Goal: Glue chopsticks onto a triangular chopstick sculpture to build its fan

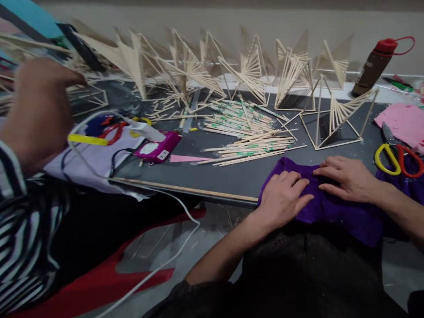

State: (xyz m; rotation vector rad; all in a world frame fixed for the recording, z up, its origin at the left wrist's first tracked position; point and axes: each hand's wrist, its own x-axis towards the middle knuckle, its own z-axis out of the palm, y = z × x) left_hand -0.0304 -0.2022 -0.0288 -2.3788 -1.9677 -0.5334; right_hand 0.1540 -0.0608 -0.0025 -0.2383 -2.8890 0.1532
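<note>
A purple cloth hangs over the front edge of the dark table and onto my lap. My left hand rests on its left part, fingers extended and slightly apart. On the cloth's upper right part lies my right hand, its fingers spread and bent a little. The two hands nearly meet at the fingertips, with a small gap between them. Neither holds anything that I can see.
Wooden stick frames line the back, with loose sticks before them. Scissors, pink material and a bottle are at right. At left are a co-worker's hand, a magenta power strip and a white cable.
</note>
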